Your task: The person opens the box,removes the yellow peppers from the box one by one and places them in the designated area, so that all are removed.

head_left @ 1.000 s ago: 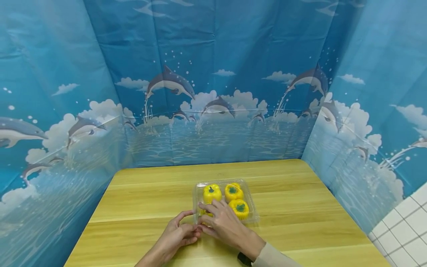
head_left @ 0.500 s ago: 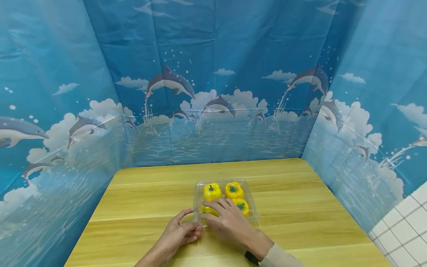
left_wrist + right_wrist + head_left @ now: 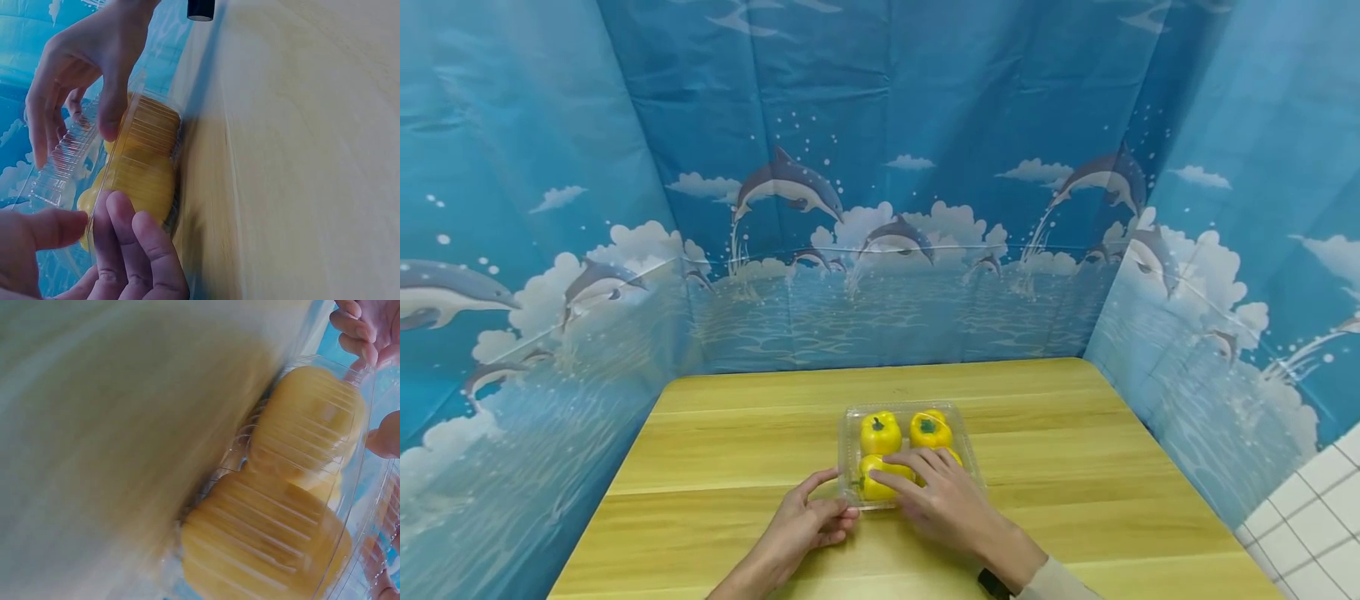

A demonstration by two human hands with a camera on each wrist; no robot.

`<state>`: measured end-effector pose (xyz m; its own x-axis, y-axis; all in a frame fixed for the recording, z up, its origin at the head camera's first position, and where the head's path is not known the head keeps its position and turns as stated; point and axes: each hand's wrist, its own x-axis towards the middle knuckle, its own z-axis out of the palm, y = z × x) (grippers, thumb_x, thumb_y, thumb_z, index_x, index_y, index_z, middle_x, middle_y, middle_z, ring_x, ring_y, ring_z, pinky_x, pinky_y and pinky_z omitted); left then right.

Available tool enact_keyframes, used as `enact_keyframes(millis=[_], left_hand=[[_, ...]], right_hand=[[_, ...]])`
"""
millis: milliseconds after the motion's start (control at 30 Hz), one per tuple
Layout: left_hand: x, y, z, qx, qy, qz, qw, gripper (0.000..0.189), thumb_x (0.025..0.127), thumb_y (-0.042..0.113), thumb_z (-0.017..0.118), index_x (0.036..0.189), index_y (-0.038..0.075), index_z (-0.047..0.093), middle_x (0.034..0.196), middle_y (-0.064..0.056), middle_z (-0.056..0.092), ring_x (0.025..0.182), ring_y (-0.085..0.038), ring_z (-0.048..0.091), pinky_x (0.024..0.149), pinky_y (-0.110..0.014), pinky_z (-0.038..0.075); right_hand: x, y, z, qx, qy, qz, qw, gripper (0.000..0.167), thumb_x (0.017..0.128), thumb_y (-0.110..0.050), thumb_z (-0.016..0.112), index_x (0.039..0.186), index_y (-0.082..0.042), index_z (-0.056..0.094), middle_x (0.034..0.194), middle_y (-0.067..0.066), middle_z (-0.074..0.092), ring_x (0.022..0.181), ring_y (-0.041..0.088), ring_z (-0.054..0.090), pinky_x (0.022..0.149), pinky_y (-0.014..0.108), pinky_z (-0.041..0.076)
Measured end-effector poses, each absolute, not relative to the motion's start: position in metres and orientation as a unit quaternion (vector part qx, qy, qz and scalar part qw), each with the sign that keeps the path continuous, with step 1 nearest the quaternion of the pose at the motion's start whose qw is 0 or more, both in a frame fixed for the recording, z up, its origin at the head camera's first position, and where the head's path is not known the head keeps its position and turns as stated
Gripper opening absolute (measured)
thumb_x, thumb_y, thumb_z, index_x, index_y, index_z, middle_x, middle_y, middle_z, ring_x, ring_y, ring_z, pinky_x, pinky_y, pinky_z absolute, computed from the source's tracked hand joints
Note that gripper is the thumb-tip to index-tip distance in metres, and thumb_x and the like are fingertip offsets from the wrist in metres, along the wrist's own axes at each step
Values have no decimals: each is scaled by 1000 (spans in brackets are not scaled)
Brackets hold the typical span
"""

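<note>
A clear plastic clamshell box (image 3: 844, 442) stands on the table with several yellow bell peppers in it, two at the far side (image 3: 880, 435) and one lying at the near left (image 3: 874, 487). Another is mostly hidden under my right hand. My left hand (image 3: 805, 521) pinches the box's near left corner; the left wrist view shows the thumb and fingers at its rim (image 3: 106, 181). Over the near right part of the box, my right hand (image 3: 951, 504) spreads its fingers across the lid. In the right wrist view its thumb (image 3: 384, 437) is right at the rim, beside a ridged pepper (image 3: 262, 537).
The wood-grain table (image 3: 737, 442) extends on every side of the box. Behind and beside it hangs a blue dolphin-print curtain (image 3: 895, 317). White tiles (image 3: 1315, 508) show at the lower right. A black band (image 3: 992, 583) is on the right wrist.
My right hand has slid to the right along the box's near side, uncovering the near left pepper and covering the near right one. My left hand keeps its place at the corner.
</note>
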<state>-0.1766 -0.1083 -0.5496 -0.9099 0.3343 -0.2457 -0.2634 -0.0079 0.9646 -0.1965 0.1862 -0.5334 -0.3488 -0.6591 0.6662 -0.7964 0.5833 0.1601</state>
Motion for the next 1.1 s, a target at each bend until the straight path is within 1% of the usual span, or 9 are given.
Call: enact_keyframes(millis=[133,267,400,500,600,667,833,967,1100], left_hand=[[-175,-109,-549,33,677,704,213,83,114,18,75,182,1,30,120,-14,87,99,-16,80,92,-34,70],[-175,-109,-551,35,677,704,213,82,114,17,76,182,2,31,121,-15,87,97,-15,78,91,-32,70],[-175,-109,-551,35,676,705,212,81,114,16,75,181,2,31,120,-14,87,96,-14,78,91,-32,69],[-176,-110,-551,35,675,706,212,82,114,15,74,181,0,30,118,-13,87,95,-14,77,92,-34,69],[-177,-110,-551,34,675,706,211,81,114,14,74,181,0,31,118,-12,87,93,-14,76,91,-34,69],[-177,-111,-551,33,675,706,210,81,114,14,74,181,1,31,116,-12,87,91,-14,75,90,-33,68],[-178,-113,-551,32,675,707,208,79,114,14,74,180,2,35,114,-12,87,89,-14,71,85,-30,66],[-179,-115,-550,32,674,709,207,78,113,13,75,180,2,37,113,-13,87,87,-14,69,82,-27,64],[-180,-116,-550,33,674,708,208,77,112,14,76,179,3,39,113,-15,86,85,-14,66,78,-25,61]], right_hand=[[-196,190,-535,452,-804,108,371,87,77,-11,106,157,-26,74,143,4,79,119,21,75,98,40,64],[-195,198,-536,449,-805,118,369,87,76,-8,103,157,-23,74,143,5,79,121,21,74,98,40,62],[-195,206,-537,438,-816,121,356,84,78,-9,103,156,-23,75,144,4,79,123,20,73,97,41,63],[-196,214,-539,428,-823,126,351,83,76,-9,105,154,-22,77,143,4,78,123,21,73,93,41,63],[-197,221,-540,418,-827,131,352,86,75,-11,106,155,-23,76,142,5,79,123,22,74,89,39,61],[-198,226,-541,412,-830,126,355,86,76,-14,106,156,-24,75,142,5,79,122,22,74,89,38,60],[-201,238,-543,402,-833,118,361,78,79,-21,102,153,-22,77,141,5,79,121,23,74,93,42,61],[-203,244,-543,401,-834,121,360,70,81,-23,97,148,-21,79,141,5,79,122,24,74,95,48,62],[-203,245,-542,403,-834,134,352,69,79,-20,97,146,-19,80,145,11,78,127,29,74,101,55,67]])
